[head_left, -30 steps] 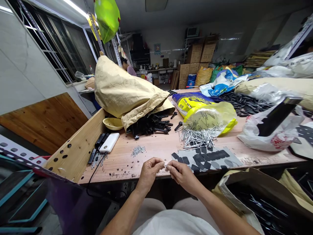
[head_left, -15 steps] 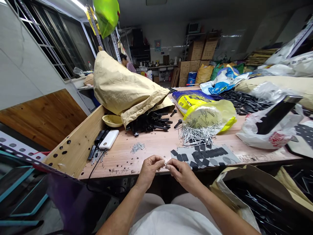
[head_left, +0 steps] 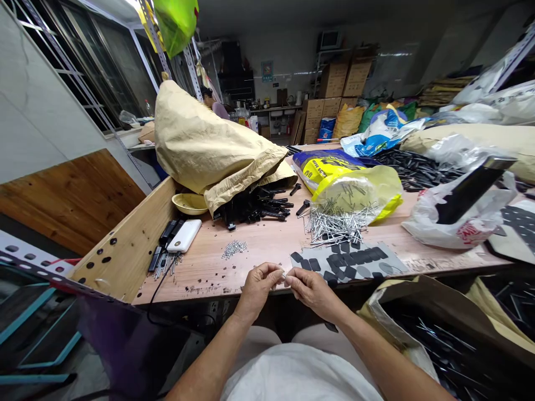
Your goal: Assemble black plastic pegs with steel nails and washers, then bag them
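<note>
Just past the table's front edge, my left hand [head_left: 261, 285] and my right hand [head_left: 310, 288] meet with fingertips pinched. Between them is a small silvery piece [head_left: 285, 274], mostly covered by the fingers, too small to name. A pile of tiny metal nuts [head_left: 234, 249] lies on the table left of my hands. To the right, a grey sheet [head_left: 390, 262] carries several black pads [head_left: 350, 272]. Behind it, long thin metal rods, like screws [head_left: 334, 227], spill from a yellow bag [head_left: 376, 181]. A small dark piece [head_left: 331, 327] shows beside my right forearm.
A paper sack [head_left: 209, 139] spills black plastic parts [head_left: 254, 207] on the table. Left are a yellow dish [head_left: 190, 204], a white power bank [head_left: 184, 236] and a wooden side board [head_left: 125, 245]. At right stand a white plastic bag [head_left: 438, 231] and an open sack [head_left: 378, 303].
My hands stay together, fingertips shifting slightly around the small piece. The dark piece beside my right forearm now shows. The whole view has shifted slightly.
</note>
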A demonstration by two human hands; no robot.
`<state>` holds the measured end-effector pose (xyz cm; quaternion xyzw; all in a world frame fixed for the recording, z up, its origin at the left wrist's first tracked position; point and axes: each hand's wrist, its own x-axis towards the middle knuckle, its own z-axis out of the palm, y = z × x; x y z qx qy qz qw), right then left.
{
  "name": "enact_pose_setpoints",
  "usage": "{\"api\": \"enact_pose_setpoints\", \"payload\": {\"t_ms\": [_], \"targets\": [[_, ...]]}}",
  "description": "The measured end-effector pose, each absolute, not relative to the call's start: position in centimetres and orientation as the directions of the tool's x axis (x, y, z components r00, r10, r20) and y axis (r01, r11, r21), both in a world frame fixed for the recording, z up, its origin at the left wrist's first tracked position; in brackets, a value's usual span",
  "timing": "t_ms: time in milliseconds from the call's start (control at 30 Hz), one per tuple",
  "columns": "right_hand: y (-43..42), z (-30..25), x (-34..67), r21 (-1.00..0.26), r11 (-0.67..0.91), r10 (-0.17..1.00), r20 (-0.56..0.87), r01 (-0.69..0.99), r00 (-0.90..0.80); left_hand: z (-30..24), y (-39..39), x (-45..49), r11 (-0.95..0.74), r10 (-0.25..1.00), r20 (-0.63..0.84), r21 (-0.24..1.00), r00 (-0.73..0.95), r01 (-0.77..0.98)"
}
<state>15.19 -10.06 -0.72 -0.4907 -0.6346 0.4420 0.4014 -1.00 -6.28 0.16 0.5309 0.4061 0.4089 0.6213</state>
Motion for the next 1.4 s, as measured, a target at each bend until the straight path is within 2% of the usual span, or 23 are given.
{"api": "enact_pose_setpoints", "payload": {"t_ms": [100,233,300,400,633,700,767,867,933,1000,1100,1267,1400], "targets": [[-10.1,-0.6,15.1,-0.872,0.235,0.969,0.173,0.43,-0.177,0.2,-6.3,-0.9,0.085,0.941,-0.058,0.994,0.332,-0.066],[-10.1,-0.7,14.9,-0.644,0.374,0.921,0.34,0.668,-0.187,0.2,-6.3,-1.0,0.094,0.953,-0.071,0.993,0.295,-0.066],[-10.0,-1.0,14.9,-0.568,0.395,0.907,0.364,0.723,-0.21,0.2,-6.2,-1.0,0.1,0.956,-0.074,0.992,0.285,-0.077],[-9.9,-1.3,14.9,-0.531,0.409,0.901,0.367,0.742,-0.234,0.2,-6.2,-1.1,0.091,0.958,-0.061,0.991,0.279,-0.095],[-9.7,-0.5,15.1,-0.602,0.415,0.905,0.355,0.682,-0.237,0.7,-6.0,-1.6,0.017,0.964,-0.003,0.999,0.268,-0.05],[-9.6,-0.2,15.1,-0.657,0.406,0.91,0.352,0.635,-0.217,0.8,-6.1,-1.8,-0.017,0.964,0.021,1.0,0.267,-0.017],[-9.6,-0.2,15.0,-0.784,0.34,0.941,0.283,0.52,-0.189,0.9,-6.3,-2.0,-0.065,0.967,0.056,0.997,0.25,0.028],[-9.7,-0.6,14.6,-0.975,0.071,0.974,0.022,0.211,-0.225,0.7,-6.7,-2.3,-0.125,0.968,0.105,0.989,0.226,0.076],[-9.8,-1.1,14.2,-0.996,-0.076,0.958,-0.085,0.043,-0.273,0.5,-7.0,-2.5,-0.123,0.968,0.104,0.99,0.23,0.071],[-10.2,-1.6,13.7,-0.994,-0.107,0.957,-0.093,-0.038,-0.275,0.3,-7.4,-2.7,-0.081,0.968,0.069,0.996,0.242,0.037],[-10.8,-1.7,13.1,-0.999,-0.036,0.972,-0.035,0.001,-0.231,0.1,-7.7,-3.0,0.016,0.968,-0.004,0.999,0.249,-0.046],[-11.5,-0.9,12.9,-0.919,0.245,0.966,0.202,0.309,-0.164,-0.2,-7.6,-3.0,0.174,0.946,-0.11,0.966,0.304,-0.192],[-11.6,-0.6,13.4,-0.868,0.314,0.948,0.265,0.384,-0.178,0.0,-7.4,-2.6,0.238,0.933,-0.164,0.949,0.32,-0.207]]}}
